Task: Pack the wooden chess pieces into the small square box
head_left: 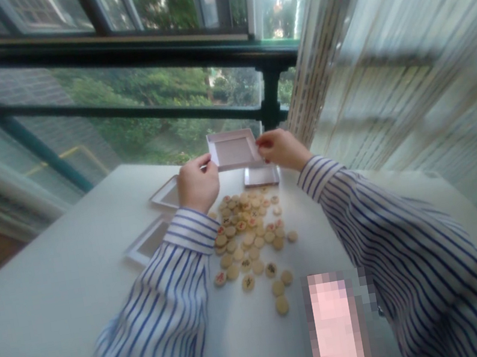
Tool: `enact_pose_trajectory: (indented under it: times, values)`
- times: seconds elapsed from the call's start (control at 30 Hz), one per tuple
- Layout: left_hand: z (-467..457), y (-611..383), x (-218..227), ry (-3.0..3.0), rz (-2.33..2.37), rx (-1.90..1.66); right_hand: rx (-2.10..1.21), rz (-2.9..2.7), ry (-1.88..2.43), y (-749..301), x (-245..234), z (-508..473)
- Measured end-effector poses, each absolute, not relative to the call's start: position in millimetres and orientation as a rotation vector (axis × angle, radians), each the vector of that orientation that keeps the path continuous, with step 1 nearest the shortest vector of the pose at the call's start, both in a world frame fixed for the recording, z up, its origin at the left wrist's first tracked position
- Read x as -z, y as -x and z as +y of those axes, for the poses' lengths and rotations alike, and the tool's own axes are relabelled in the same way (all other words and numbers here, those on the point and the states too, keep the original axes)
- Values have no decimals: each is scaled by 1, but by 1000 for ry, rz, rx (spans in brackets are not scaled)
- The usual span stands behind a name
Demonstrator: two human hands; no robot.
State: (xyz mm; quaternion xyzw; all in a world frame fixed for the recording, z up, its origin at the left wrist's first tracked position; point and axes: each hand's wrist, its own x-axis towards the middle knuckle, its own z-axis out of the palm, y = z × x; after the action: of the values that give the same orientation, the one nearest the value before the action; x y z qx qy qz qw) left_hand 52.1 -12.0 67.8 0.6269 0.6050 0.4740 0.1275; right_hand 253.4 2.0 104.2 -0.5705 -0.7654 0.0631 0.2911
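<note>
My left hand and my right hand together hold a shallow white square tray lifted above the far side of the white table. Each hand pinches one side edge of the tray, whose open side tilts toward me. Below the hands lies a pile of several round wooden game discs with red or dark characters on them. Both arms are in blue-and-white striped sleeves.
Two more shallow white trays or lids lie to the left, and another sits under the held one. A window with a dark railing is behind the table. A striped curtain hangs at the right.
</note>
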Motion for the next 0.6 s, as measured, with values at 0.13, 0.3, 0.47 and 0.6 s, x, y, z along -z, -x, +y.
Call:
enact_pose_trajectory:
  times: [0.13, 0.3, 0.47, 0.6]
  values:
    - [-22, -61, -73, -1813, 1742, -1379, -124, -2022, 1504, -262, -106, -7]
    - [-31, -72, -74, -1818, 1682, -1389, -87, -1998, 1461, -274, -106, -17]
    - [-39, -81, -74, -1815, 1655, -1392, -89, -1965, 1462, -285, -103, -29]
    - [-45, -87, -73, -1850, 1619, -1409, -103, -1938, 1443, -294, -100, -39]
